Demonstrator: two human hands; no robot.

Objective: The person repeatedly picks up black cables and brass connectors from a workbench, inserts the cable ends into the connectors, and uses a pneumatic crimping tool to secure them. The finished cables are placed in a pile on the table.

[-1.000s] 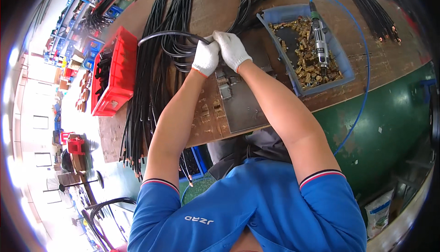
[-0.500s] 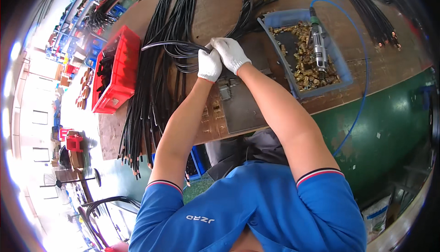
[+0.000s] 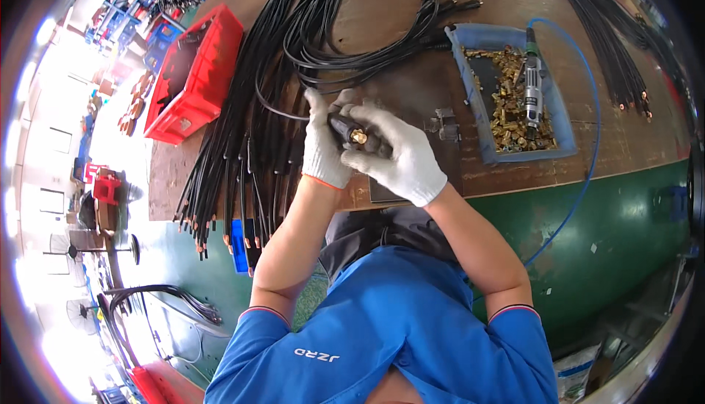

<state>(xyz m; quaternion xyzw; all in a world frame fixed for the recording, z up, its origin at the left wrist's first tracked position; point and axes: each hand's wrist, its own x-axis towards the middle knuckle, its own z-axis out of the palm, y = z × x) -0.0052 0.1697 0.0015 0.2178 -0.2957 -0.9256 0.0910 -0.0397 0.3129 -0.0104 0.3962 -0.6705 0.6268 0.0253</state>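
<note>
A black cable plug with a brass-coloured end is held between my two white-gloved hands, its brass end facing me. My left hand grips it from the left, thumb up along its side. Curled over it from the right is my right hand, with the fingers above and the thumb below. A black cable runs from the hands leftward and loops back toward the coiled cables. The palms and gloves hide part of the plug.
On the right, a blue tray holds brass fittings and a power screwdriver with a blue hose. A small metal fixture sits before it. Black cables hang over the front edge beside a red crate.
Both hands have come nearer to me and turned, so the plug's brass end now shows. The looped cable they held lies on the table behind them. My view has shifted slightly.
</note>
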